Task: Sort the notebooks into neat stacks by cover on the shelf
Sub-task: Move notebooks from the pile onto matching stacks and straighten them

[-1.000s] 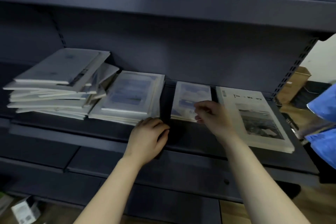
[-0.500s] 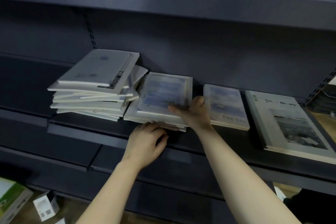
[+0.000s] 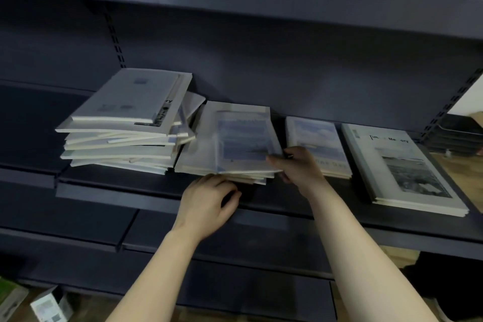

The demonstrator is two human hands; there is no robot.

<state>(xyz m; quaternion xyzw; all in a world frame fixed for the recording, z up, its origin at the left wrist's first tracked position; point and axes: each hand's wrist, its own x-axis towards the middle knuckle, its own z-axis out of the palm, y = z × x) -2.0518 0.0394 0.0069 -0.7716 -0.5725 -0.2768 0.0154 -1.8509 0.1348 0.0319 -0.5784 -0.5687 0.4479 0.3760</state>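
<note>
1. The middle stack [image 3: 198, 157] sits on the shelf [image 3: 146, 191], between the messy pile [image 3: 122, 117] on its left and the small blue stack [image 3: 313, 138] on its right. A large stack [image 3: 402, 172] lies at the far right.
2. The right hand [image 3: 298, 167] pinches the near right corner of the top notebook [image 3: 243, 138], thumb on the cover and fingers beneath.
3. The left hand [image 3: 209, 204] is curled at the front edge of the middle stack. Its fingertips are hidden, so I cannot tell whether it grips or only braces.
4. The step looks like taking this blue-covered notebook off to join its match. Lift the corner first, then draw the book out to the right so the books beneath do not drag along.
5. Hold the lower books down with the left hand while the top one leaves.
6. Its cover resembles the small blue stack's, but blur hides the print, so check it before laying it there with the edges flush.
</note>
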